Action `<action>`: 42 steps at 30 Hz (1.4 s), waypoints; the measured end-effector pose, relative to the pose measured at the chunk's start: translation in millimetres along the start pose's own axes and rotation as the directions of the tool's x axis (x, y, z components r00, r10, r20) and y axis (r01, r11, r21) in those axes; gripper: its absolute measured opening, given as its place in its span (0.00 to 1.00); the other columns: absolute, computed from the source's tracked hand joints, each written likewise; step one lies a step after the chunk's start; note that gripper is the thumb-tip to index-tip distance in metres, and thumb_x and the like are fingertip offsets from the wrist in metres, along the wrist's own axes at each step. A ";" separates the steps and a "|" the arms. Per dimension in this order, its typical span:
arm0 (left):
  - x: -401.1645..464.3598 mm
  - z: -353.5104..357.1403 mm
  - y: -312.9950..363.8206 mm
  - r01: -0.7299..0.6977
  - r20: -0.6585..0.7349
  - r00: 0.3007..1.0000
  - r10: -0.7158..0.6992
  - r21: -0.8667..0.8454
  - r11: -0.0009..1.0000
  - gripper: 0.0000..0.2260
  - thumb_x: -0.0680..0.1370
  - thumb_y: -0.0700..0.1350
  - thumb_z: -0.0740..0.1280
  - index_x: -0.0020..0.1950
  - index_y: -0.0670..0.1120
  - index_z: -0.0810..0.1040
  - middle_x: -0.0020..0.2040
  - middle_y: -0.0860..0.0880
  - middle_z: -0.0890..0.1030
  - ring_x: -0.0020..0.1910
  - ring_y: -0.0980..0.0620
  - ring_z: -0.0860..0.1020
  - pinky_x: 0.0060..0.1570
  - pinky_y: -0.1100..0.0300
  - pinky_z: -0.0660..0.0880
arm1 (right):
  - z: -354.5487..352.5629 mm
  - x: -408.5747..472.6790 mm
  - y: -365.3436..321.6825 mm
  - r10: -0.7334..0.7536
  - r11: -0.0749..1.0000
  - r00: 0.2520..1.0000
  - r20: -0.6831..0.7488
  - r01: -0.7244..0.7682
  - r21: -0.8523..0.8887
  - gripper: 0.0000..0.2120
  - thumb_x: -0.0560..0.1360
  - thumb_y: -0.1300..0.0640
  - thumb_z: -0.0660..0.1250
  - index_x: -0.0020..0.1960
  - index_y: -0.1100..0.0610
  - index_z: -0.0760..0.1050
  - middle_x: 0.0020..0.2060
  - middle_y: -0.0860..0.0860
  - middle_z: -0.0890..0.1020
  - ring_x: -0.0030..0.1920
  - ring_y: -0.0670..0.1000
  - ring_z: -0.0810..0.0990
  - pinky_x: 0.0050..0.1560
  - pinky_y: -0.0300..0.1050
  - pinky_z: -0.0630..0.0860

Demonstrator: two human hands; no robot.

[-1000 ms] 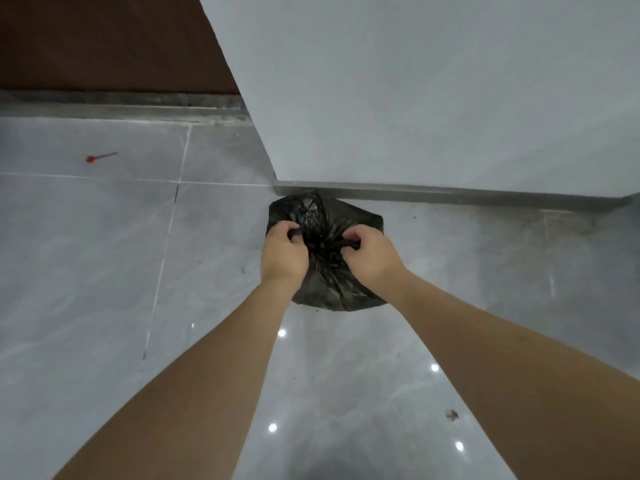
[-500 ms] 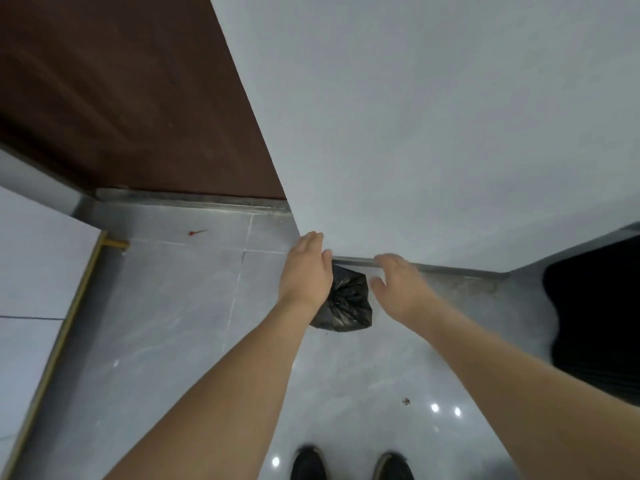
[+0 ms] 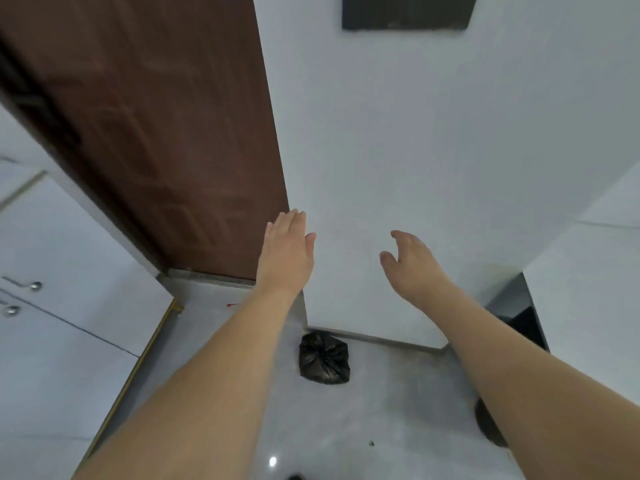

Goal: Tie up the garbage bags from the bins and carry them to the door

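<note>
Garbage bag [image 3: 324, 358], black and tied shut, sits on the grey tiled floor [image 3: 398, 410] at the foot of the white wall [image 3: 433, 150], at about 6 o'clock from both raised hands. Left hand [image 3: 285, 252] is flat with fingers [image 3: 289, 221] together, holding nothing. Right hand [image 3: 410, 259] is loosely curled with fingers spread, empty. Brown door [image 3: 166, 133] stands at 10 o'clock from the bag.

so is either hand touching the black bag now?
Apart. Head view: left hand and right hand are raised, open, with bare wall and floor between them and the black bag.
</note>
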State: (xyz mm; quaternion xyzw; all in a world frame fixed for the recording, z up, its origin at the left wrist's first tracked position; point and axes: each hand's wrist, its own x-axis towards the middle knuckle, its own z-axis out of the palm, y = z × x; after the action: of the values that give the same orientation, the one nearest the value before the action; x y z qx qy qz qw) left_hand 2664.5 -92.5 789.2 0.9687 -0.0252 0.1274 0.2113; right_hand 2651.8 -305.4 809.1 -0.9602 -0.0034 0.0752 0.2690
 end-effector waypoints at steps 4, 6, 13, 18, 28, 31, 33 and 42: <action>2.0 -41.4 11.6 -0.057 -0.033 0.998 0.059 0.063 0.996 0.21 0.83 0.47 0.55 0.75 0.42 0.61 0.76 0.44 0.63 0.76 0.46 0.57 0.76 0.49 0.50 | -30.3 -19.4 -17.0 -0.036 0.999 0.997 -0.073 0.035 -0.013 0.25 0.82 0.54 0.55 0.76 0.63 0.57 0.75 0.58 0.62 0.75 0.56 0.58 0.73 0.46 0.53; 2.6 -49.8 17.0 -0.102 -0.038 0.994 0.106 0.086 0.991 0.21 0.83 0.48 0.55 0.75 0.42 0.62 0.75 0.45 0.64 0.76 0.47 0.58 0.76 0.49 0.50 | -34.6 -26.7 -19.2 -0.034 0.999 0.995 -0.089 0.033 -0.014 0.25 0.81 0.54 0.55 0.75 0.63 0.57 0.75 0.59 0.62 0.75 0.56 0.58 0.73 0.46 0.53; 11.8 -53.2 27.2 -0.260 0.063 0.965 0.253 0.165 0.951 0.21 0.84 0.49 0.52 0.75 0.41 0.60 0.76 0.45 0.62 0.76 0.48 0.57 0.75 0.50 0.50 | -41.6 -46.4 -13.4 0.061 0.998 0.992 -0.113 -0.062 -0.002 0.26 0.81 0.53 0.55 0.76 0.63 0.57 0.75 0.58 0.62 0.75 0.55 0.59 0.73 0.46 0.54; 25.2 -42.0 40.0 -0.326 0.100 0.943 0.316 0.109 0.939 0.21 0.84 0.48 0.52 0.75 0.40 0.61 0.76 0.44 0.63 0.76 0.47 0.57 0.75 0.50 0.51 | -45.4 -58.0 1.8 0.160 0.987 0.975 -0.157 -0.157 0.032 0.26 0.82 0.53 0.55 0.76 0.62 0.57 0.75 0.57 0.62 0.75 0.55 0.59 0.73 0.48 0.55; 12.3 10.0 122.0 -0.542 0.188 0.819 0.542 -0.060 0.838 0.20 0.84 0.46 0.52 0.74 0.40 0.62 0.74 0.44 0.64 0.75 0.46 0.59 0.75 0.49 0.50 | -68.7 -121.3 62.5 0.367 0.930 0.889 -0.275 -0.347 0.122 0.24 0.81 0.55 0.56 0.74 0.63 0.60 0.74 0.58 0.64 0.73 0.56 0.61 0.73 0.49 0.57; 2.1 27.6 162.7 -0.624 0.213 0.746 0.631 -0.110 0.774 0.20 0.84 0.46 0.52 0.74 0.40 0.63 0.74 0.43 0.65 0.75 0.46 0.58 0.75 0.49 0.50 | -77.5 -153.8 90.9 0.448 0.894 0.823 -0.349 -0.422 0.151 0.23 0.81 0.55 0.56 0.74 0.64 0.61 0.73 0.58 0.65 0.72 0.56 0.62 0.70 0.45 0.56; -9.3 39.4 192.4 -0.685 0.227 0.679 0.698 -0.144 0.714 0.19 0.84 0.46 0.52 0.73 0.40 0.63 0.74 0.44 0.65 0.75 0.46 0.59 0.75 0.49 0.50 | -79.7 -180.9 110.5 0.512 0.857 0.773 -0.375 -0.489 0.162 0.25 0.81 0.54 0.55 0.75 0.62 0.58 0.75 0.57 0.62 0.74 0.55 0.59 0.72 0.45 0.53; -116.7 78.2 332.2 -0.830 0.264 0.371 0.891 -0.337 0.445 0.21 0.84 0.47 0.50 0.76 0.41 0.59 0.77 0.44 0.60 0.77 0.47 0.54 0.76 0.52 0.45 | -86.2 -338.7 180.6 0.739 0.642 0.452 -0.499 -0.697 0.319 0.25 0.80 0.57 0.57 0.75 0.62 0.59 0.74 0.57 0.64 0.74 0.56 0.60 0.72 0.48 0.55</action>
State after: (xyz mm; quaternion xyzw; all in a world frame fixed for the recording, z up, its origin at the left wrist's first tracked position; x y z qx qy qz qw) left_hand 2536.1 -427.7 824.3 0.7964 -0.5791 0.0134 0.1741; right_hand 2323.4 -520.3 836.9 -0.8332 0.4880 -0.1198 0.2309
